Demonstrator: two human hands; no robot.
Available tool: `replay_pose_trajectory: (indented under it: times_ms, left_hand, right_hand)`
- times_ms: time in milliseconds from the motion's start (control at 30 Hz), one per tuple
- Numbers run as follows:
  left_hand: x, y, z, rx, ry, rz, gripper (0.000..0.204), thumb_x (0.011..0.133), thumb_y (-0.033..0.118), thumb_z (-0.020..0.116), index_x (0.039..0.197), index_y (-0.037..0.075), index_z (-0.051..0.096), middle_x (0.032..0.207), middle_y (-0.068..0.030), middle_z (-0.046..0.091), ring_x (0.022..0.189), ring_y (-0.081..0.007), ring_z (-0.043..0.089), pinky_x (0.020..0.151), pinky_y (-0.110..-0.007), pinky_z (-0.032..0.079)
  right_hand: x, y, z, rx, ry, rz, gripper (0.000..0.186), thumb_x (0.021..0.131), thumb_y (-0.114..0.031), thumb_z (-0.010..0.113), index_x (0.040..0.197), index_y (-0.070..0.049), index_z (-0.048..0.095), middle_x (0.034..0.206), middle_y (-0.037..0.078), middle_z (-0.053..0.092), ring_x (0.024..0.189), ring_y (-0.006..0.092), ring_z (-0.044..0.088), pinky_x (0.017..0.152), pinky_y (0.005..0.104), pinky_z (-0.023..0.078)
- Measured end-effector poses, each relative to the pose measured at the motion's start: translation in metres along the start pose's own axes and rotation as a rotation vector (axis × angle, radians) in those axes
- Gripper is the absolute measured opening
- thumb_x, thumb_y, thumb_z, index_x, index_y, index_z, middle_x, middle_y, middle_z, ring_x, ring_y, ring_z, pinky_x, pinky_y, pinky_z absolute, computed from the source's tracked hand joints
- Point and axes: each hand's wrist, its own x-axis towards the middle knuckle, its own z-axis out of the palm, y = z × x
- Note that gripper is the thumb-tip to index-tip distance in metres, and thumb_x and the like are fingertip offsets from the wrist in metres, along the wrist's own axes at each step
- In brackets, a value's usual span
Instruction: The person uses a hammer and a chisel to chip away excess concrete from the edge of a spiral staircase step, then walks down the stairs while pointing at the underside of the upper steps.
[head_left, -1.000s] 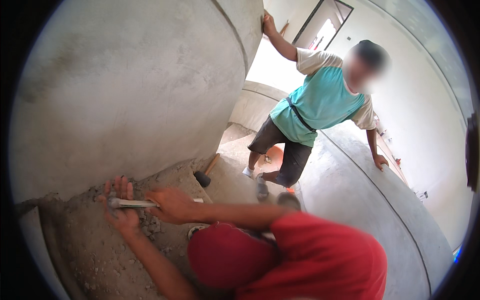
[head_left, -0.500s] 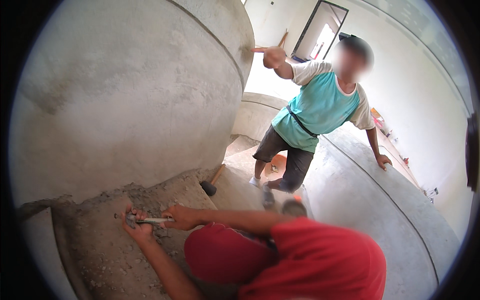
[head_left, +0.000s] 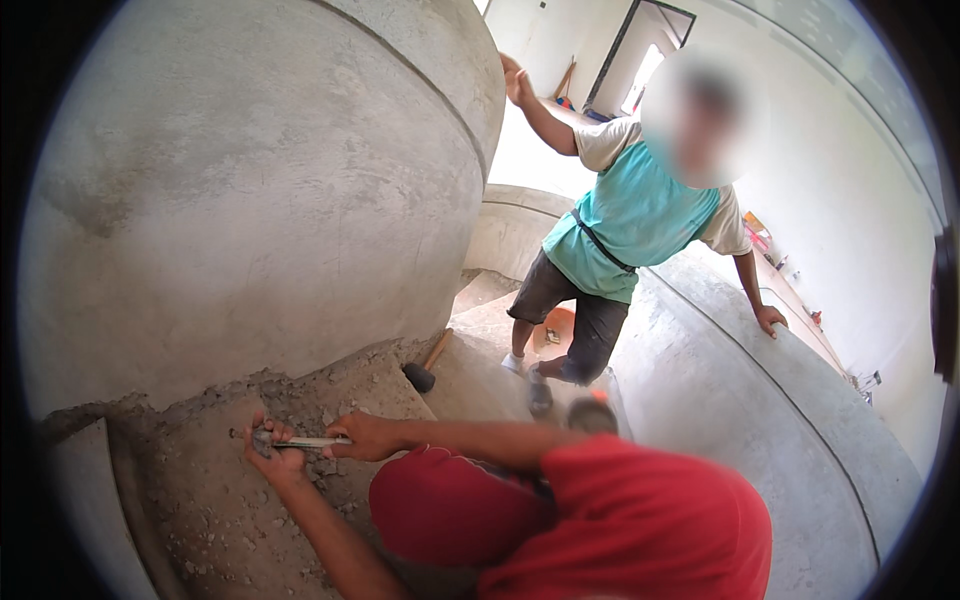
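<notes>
Neither my left hand nor my right hand shows in the head view. Just below the middle, a co-worker in a red cap [head_left: 450,505] and red shirt [head_left: 650,520] bends over a rough step [head_left: 240,530]. Both of that person's hands are closed on a hammer-like tool [head_left: 312,441] with a pale shaft and a grey metal end. One hand [head_left: 275,458] is around the metal end, the other [head_left: 365,436] around the opposite end of the shaft. Broken mortar lies along the step beside the wall.
A curved concrete wall [head_left: 280,200] rises at the left. A black-headed mallet [head_left: 418,377] lies on the stairs. Farther down, a person in a turquoise shirt [head_left: 630,220] stands before an orange bucket [head_left: 553,335], one hand on the low curved parapet [head_left: 720,370].
The standing person's raised hand has gone from pointing at the wall to a looser pose, higher and closer to the wall edge. The red-capped person has barely moved.
</notes>
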Motion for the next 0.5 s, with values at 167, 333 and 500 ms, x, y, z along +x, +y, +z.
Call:
replay_pose_trajectory:
  times_ms: [167, 333, 500]
  left_hand:
    - [0.001, 0.005, -0.002, -0.018, -0.013, -0.006, 0.035, 0.099, 0.034, 0.060, 0.105, 0.000, 0.069, 0.076, -0.0064, 0.059, 0.056, -0.0168, 0.052, 0.050, -0.032, 0.042]
    - [-0.002, 0.007, -0.002, -0.003, 0.007, 0.022, 0.038, 0.099, 0.035, 0.060, 0.106, 0.000, 0.069, 0.076, -0.0068, 0.059, 0.056, -0.0170, 0.052, 0.050, -0.032, 0.042]
    - [-0.021, 0.017, 0.014, -0.013, 0.056, 0.075, 0.041, 0.099, 0.037, 0.059, 0.106, -0.002, 0.067, 0.075, -0.0081, 0.059, 0.056, -0.0177, 0.051, 0.050, -0.032, 0.042]
  right_hand:
    - [0.001, -0.008, -0.001, -0.018, -0.020, 0.062, 0.044, 0.099, -0.044, 0.062, 0.099, 0.000, 0.067, 0.074, 0.019, 0.062, 0.070, 0.0294, 0.061, 0.068, 0.0446, 0.046]
    - [0.003, -0.002, 0.001, -0.020, -0.039, 0.059, 0.047, 0.098, -0.046, 0.062, 0.102, 0.000, 0.068, 0.080, 0.023, 0.065, 0.077, 0.0349, 0.065, 0.073, 0.0471, 0.048]
    - [0.001, -0.011, -0.010, -0.175, 0.042, 0.029, 0.047, 0.094, -0.045, 0.067, 0.101, 0.001, 0.069, 0.091, 0.025, 0.068, 0.088, 0.0389, 0.067, 0.079, 0.0482, 0.051]
